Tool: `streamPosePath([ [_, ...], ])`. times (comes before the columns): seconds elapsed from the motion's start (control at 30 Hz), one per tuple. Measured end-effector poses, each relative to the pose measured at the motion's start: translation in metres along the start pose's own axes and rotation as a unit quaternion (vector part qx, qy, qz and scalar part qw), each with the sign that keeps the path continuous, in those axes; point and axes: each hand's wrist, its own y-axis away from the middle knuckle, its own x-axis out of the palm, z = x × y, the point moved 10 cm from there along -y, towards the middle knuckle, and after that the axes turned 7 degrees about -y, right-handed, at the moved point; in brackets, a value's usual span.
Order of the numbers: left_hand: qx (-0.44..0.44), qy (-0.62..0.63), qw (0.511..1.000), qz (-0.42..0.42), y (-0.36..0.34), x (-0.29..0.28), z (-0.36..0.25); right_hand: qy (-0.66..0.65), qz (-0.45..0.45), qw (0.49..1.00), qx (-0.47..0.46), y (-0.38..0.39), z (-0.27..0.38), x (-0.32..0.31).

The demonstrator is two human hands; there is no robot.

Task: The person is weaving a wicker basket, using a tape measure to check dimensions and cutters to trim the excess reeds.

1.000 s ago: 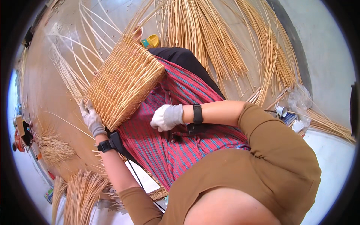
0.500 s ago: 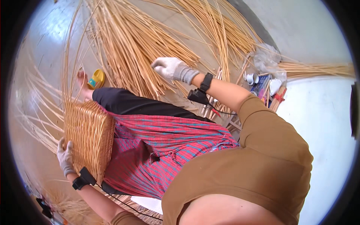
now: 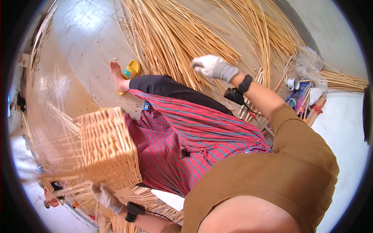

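Note:
A half-woven wicker basket [image 3: 108, 136] stands tilted at the left beside my knee, its loose stakes trailing off leftward in a blur. At its lower edge my left hand [image 3: 108, 199], in a pale glove, grips the wickerwork; part of the fingers is blurred. My right hand [image 3: 213, 66], also gloved, is held up away from the basket, over the near end of a large bundle of canes [image 3: 175, 42]. Its fingers are curled closed, and what they hold, if anything, is hidden. A red checked cloth [image 3: 194, 132] covers my lap next to the basket.
A second cane bundle [image 3: 268, 35] lies at the far right. Near the wall are a plastic bag [image 3: 311, 66], a white cup [image 3: 293, 84] and assorted sticks. A yellow sandal [image 3: 132, 69] lies by my bare foot [image 3: 116, 75]. More canes [image 3: 124, 223] lie below the basket.
The basket has turned, its stakes swinging from pointing up to pointing left. My left hand has moved down and right along with it. My right hand stays raised and closed as the view shifts.

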Motion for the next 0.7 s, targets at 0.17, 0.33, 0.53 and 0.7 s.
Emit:
streamPosePath([
  [0.17, -0.008, 0.114, 0.98, -0.163, 0.075, -0.054, 0.032, -0.153, -0.053, 0.973, -0.167, -0.09, 0.197, 0.009],
  [0.33, 0.052, -0.039, 0.973, -0.22, 0.125, -0.048, 0.048, 0.046, 0.07, 0.959, -0.272, -0.16, 0.337, 0.202],
  [0.53, -0.032, 0.173, 0.965, -0.195, 0.108, -0.042, 0.017, 0.202, -0.003, 0.956, -0.213, -0.174, 0.217, 0.389],
  [0.7, -0.062, 0.164, 0.96, -0.219, 0.111, -0.056, 0.033, 0.287, 0.088, 0.921, -0.248, -0.137, 0.135, 0.427],
])
